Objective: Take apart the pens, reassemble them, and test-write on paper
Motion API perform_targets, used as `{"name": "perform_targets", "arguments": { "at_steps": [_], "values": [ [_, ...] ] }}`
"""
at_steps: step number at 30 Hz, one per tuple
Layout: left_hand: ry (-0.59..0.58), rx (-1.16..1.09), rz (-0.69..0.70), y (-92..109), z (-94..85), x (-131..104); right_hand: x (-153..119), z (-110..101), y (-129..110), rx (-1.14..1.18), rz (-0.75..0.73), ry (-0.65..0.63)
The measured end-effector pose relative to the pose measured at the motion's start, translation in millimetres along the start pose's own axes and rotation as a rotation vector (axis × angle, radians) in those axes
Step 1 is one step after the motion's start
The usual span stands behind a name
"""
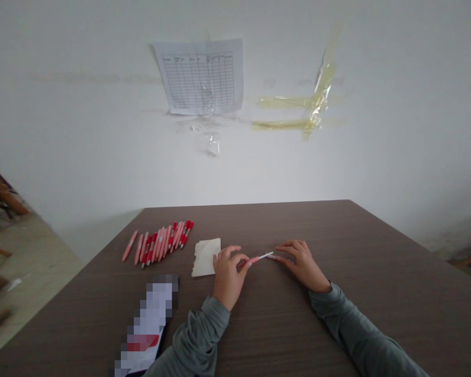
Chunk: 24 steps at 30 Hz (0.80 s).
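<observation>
In a pinch, my left hand [228, 275] holds the pink section of a pen [253, 260], and a thin white refill [266, 255] sticks out of it to the right. My right hand [304, 267] is closed on a slim pale pink pen barrel [273, 257], partly hidden by the fingers. The refill's tip is close to that barrel; whether they touch I cannot tell. Just left of my left hand lies a cream piece of paper [206, 257] with a torn edge.
Several pink and red pens [160, 244] lie side by side at the table's back left. A pixelated flat item [151, 319] lies left of my left forearm. The brown table [298, 222] meets a white wall bearing a taped printed sheet [204, 78].
</observation>
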<state>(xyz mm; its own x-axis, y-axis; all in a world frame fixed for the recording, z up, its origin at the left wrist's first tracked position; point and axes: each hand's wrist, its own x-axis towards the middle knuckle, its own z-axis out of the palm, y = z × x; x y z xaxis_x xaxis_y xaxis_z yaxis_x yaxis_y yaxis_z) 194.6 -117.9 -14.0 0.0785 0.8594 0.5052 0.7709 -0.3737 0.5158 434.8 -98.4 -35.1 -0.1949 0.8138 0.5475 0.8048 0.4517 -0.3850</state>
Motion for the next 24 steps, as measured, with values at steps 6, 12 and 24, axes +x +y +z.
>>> {"name": "perform_targets", "arguments": {
  "at_steps": [6,12,24],
  "values": [
    [0.003,0.016,-0.016,5,-4.2,0,-3,3,3,-0.06,0.042,-0.044],
    [-0.011,0.02,-0.021,6,-6.2,-1,-4,7,8,-0.08,0.048,-0.076],
    [-0.017,0.031,-0.028,3,-2.9,-1,-4,9,11,-0.079,0.032,-0.063]
  ]
}}
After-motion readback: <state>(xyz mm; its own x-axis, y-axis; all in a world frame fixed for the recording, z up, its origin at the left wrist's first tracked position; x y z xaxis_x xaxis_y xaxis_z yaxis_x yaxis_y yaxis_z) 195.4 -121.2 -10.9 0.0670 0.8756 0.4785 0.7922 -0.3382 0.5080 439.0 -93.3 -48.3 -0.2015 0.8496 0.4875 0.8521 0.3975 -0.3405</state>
